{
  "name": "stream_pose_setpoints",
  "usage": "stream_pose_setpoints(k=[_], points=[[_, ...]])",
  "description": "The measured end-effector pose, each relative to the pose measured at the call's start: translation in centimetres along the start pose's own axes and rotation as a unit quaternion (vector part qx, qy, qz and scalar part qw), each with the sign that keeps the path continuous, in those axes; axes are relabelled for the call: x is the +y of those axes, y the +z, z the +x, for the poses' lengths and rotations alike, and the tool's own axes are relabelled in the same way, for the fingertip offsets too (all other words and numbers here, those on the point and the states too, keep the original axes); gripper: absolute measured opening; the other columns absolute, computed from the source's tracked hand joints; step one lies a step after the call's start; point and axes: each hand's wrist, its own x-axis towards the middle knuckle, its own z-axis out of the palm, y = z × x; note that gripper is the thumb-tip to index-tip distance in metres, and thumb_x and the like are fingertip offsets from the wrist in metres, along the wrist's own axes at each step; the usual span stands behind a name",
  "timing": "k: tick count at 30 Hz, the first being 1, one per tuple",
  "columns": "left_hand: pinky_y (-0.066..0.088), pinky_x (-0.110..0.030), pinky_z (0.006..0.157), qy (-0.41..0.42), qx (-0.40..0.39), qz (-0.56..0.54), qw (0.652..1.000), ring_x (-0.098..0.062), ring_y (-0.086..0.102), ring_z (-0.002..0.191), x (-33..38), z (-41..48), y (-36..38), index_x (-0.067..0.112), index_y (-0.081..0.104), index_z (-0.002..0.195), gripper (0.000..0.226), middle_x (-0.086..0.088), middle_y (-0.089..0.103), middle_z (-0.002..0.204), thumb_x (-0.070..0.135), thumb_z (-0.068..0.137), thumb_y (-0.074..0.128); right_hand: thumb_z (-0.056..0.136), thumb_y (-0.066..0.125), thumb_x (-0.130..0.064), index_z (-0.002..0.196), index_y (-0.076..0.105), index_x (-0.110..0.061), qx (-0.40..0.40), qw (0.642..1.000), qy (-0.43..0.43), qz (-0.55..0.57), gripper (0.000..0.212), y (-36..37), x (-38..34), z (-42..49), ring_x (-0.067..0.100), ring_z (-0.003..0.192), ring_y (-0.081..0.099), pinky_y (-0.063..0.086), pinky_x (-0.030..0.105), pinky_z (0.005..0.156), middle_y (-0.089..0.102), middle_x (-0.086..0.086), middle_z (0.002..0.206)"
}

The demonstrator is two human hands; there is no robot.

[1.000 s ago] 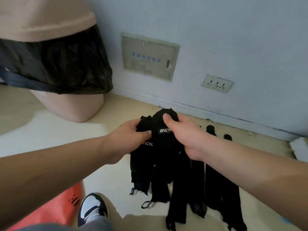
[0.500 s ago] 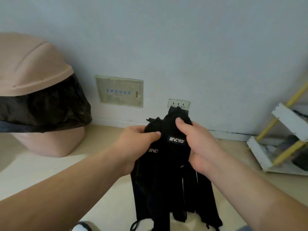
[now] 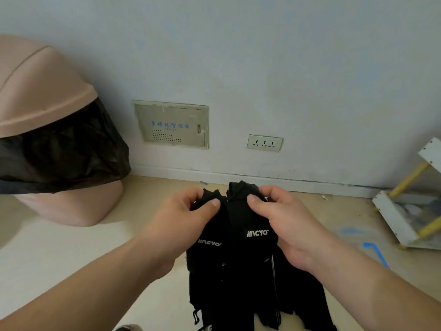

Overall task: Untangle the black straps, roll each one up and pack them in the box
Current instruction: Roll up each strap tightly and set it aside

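Observation:
A bundle of black straps (image 3: 238,263) with white logo print hangs in front of me, its loose ends trailing down out of the frame. My left hand (image 3: 181,220) pinches the top of the left strap between thumb and fingers. My right hand (image 3: 279,218) grips the top of the right strap, thumb on the front. Both hands hold the bundle up above the floor. No box is in view.
A tan bin (image 3: 47,144) with a black liner stands at the left by the wall. A wall panel (image 3: 171,124) and a socket (image 3: 264,142) sit low on the wall. A white and yellow rack (image 3: 405,206) stands at the right. Blue tape (image 3: 375,253) marks the floor.
Both hands have slid up to the top ends of the straps, so the logos now show below the thumbs. The view has tilted up and then settled.

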Motion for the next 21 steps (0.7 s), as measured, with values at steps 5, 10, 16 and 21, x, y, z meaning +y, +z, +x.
stream_pose_setpoints(k=[5,10,16,21], points=[[0.056,-0.028,0.067,0.005,0.032,0.043,0.999,-0.02,0.079,0.083,-0.2,1.9,-1.6,0.026,0.077,0.092,0.013,-0.003,0.08,0.086,0.038,0.096,0.074,0.099,0.075,-0.032,0.102,0.073,-0.02,-0.017,1.0,0.001,0.004,0.013,0.7,0.6,1.1,0.025,0.089,0.079,0.059,0.039,0.075,0.082,0.006,0.092],[0.063,-0.032,0.069,0.005,-0.033,0.058,0.998,-0.023,0.079,0.075,0.5,2.2,-0.9,0.022,0.08,0.09,0.009,-0.008,0.08,0.083,0.031,0.091,0.079,0.1,0.07,-0.016,0.085,0.074,-0.023,-0.072,0.996,0.005,0.054,0.018,1.5,0.0,1.0,0.023,0.072,0.074,0.058,0.032,0.06,0.077,0.011,0.087],[0.059,-0.04,0.087,0.033,-0.069,-0.026,0.997,-0.027,0.079,0.093,1.4,2.3,-0.8,0.02,0.084,0.098,0.02,-0.016,0.08,0.101,0.024,0.101,0.065,0.098,0.069,-0.013,0.084,0.073,-0.022,-0.083,0.992,0.014,0.092,0.017,1.9,-0.7,1.2,0.022,0.071,0.071,0.057,0.031,0.062,0.073,0.011,0.085],[0.055,-0.039,0.077,0.056,-0.073,0.01,0.996,-0.026,0.071,0.08,1.1,2.1,-0.9,0.012,0.081,0.093,0.024,-0.027,0.075,0.1,0.033,0.099,0.069,0.098,0.066,-0.013,0.096,0.072,-0.016,-0.099,0.988,0.028,0.119,0.008,1.5,-0.6,1.1,0.022,0.071,0.073,0.058,0.03,0.06,0.074,0.01,0.085]])
